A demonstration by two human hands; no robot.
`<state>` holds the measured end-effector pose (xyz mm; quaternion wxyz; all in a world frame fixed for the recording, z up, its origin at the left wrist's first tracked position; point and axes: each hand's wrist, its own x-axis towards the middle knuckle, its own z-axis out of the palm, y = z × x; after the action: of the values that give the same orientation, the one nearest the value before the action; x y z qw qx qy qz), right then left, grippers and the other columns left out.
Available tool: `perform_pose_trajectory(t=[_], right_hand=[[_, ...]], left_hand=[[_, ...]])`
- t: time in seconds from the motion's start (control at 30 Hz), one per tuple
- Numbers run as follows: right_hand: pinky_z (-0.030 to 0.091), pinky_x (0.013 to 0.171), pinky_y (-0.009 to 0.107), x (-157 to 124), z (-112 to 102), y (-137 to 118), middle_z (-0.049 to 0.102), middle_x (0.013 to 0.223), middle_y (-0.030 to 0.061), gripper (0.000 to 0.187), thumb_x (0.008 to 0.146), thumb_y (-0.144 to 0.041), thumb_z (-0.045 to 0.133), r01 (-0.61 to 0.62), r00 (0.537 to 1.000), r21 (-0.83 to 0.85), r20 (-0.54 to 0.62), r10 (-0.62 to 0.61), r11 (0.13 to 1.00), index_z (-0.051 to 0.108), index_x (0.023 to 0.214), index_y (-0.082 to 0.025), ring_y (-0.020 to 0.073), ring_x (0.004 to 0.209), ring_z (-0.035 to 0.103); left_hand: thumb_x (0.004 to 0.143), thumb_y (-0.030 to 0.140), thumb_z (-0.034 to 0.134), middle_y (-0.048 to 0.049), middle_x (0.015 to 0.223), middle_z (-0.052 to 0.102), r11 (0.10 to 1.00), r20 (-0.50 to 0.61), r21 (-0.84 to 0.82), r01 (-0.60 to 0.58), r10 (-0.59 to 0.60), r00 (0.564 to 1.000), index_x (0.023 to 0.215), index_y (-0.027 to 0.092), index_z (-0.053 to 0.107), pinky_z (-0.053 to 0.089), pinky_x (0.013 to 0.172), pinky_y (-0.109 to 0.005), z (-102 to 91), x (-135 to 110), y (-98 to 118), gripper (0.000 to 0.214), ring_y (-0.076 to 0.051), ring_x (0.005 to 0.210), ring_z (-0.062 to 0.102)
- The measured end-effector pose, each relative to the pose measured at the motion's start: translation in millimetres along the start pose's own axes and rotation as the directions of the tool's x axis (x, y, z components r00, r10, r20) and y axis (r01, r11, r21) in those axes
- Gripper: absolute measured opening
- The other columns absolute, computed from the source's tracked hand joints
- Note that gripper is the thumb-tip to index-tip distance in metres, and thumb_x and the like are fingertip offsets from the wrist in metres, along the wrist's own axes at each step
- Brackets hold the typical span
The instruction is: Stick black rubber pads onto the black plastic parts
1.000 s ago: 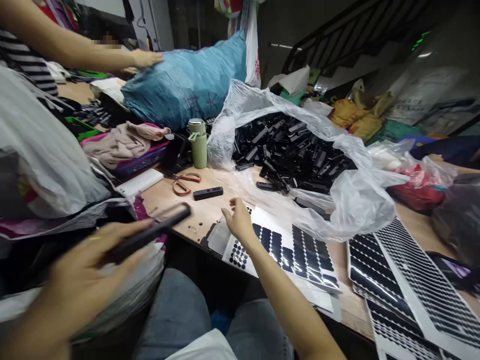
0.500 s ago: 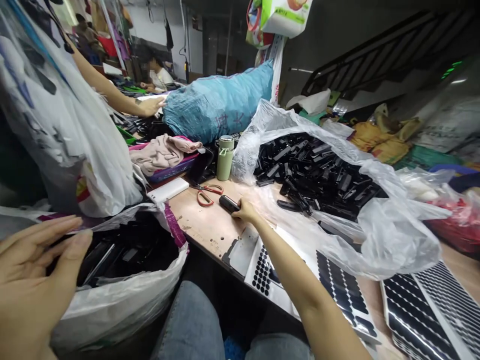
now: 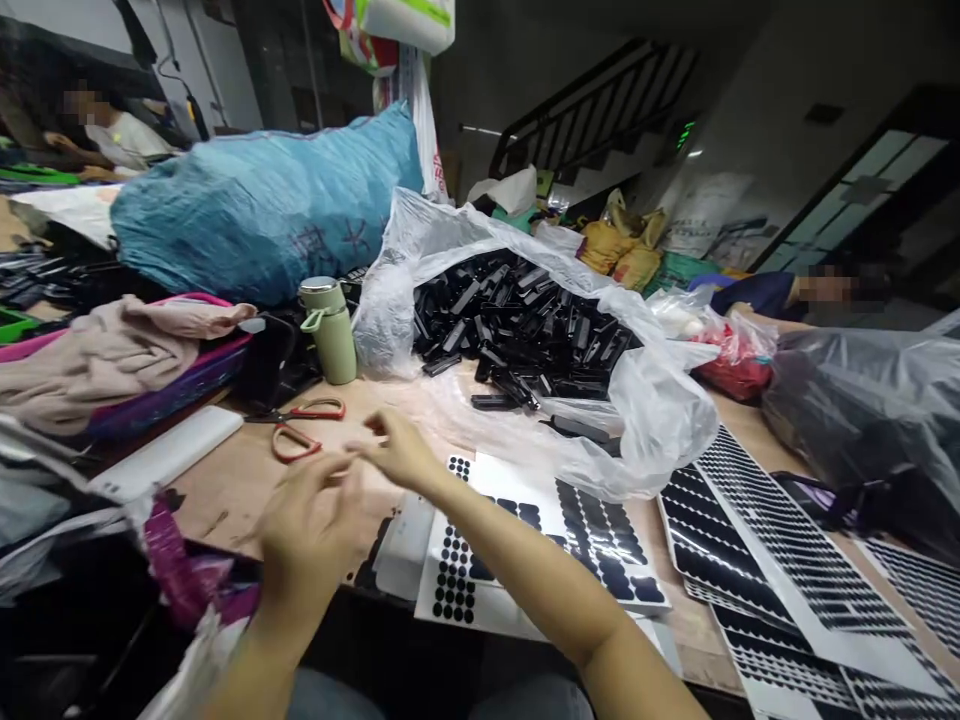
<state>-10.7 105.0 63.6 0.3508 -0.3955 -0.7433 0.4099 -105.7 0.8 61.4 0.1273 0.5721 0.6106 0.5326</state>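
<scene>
My left hand (image 3: 311, 520) and my right hand (image 3: 397, 450) meet fingertip to fingertip above the wooden table's front edge (image 3: 225, 490). Both are smeared by motion. The right hand's fingers are curled in a pinch, and what they hold is hidden. The left hand shows its back, with its fingers reaching up to the right hand's. Just beyond the hands lie red-handled scissors (image 3: 300, 425). Under my right forearm lie white sheets of black stickers (image 3: 585, 520). Behind them a clear plastic bag (image 3: 660, 400) lies open around a heap of black plastic pieces (image 3: 525, 320).
A green bottle (image 3: 330, 330) stands by a blue sack (image 3: 262, 200). A white flat box (image 3: 165, 460) and beige cloth (image 3: 112, 350) lie at left. More sticker sheets (image 3: 787, 560) and a dark bag (image 3: 862, 400) fill the right. Other people sit at the far left (image 3: 112, 130) and right (image 3: 787, 290).
My right hand left the spot by the scissors, where the black piece no longer lies, and came toward me. My left hand came in from the bag at left to meet it. The view swung right.
</scene>
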Motion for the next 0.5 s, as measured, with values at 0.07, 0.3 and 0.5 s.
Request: perform_pose_trajectory(t=[0.07, 0.3, 0.5], right_hand=[[0.045, 0.077, 0.031, -2.9, -59.0, 43.6, 0.061, 0.094, 0.0053, 0.025, 0.076, -0.037, 0.059, -0.073, 0.988, -0.143, -0.147, 0.051, 0.987, 0.055, 0.092, -0.018, 0.0172, 0.088, 0.057], [0.035, 0.093, 0.041, 11.0, -195.5, 145.9, 0.051, 0.119, 0.0170, 0.046, 0.073, -0.025, 0.062, -0.434, 0.853, -0.566, -0.508, 0.118, 0.701, 0.048, 0.116, -0.014, 0.0269, 0.109, 0.047], [0.039, 0.088, 0.035, 28.9, -209.4, 175.8, 0.061, 0.109, 0.0122, 0.049, 0.074, -0.020, 0.061, -0.393, 0.900, -0.544, -0.394, 0.187, 0.741, 0.049, 0.121, -0.018, 0.0241, 0.100, 0.057]], left_hand=[[0.083, 0.027, 0.047, -0.0093, 0.100, 0.064, 0.982, 0.181, 0.134, -0.136, 0.111, 0.977, 0.096, 0.016, 0.060, 0.046, 0.086, -0.033, 65.8, 48.9, 4.7, 0.022, -0.023, 0.097, 0.058], [0.069, 0.022, 0.064, -0.0120, 0.106, 0.065, 0.885, 0.683, 0.269, -0.380, 0.103, 0.723, 0.104, 0.015, 0.061, 0.043, 0.089, -0.032, 253.0, 158.6, -10.4, 0.036, -0.026, 0.103, 0.057], [0.057, 0.019, 0.070, -0.0163, 0.106, 0.063, 0.838, 0.738, 0.368, -0.403, 0.000, 0.675, 0.094, 0.013, 0.065, 0.043, 0.087, -0.036, 280.5, 164.7, -33.4, 0.038, -0.033, 0.108, 0.053]])
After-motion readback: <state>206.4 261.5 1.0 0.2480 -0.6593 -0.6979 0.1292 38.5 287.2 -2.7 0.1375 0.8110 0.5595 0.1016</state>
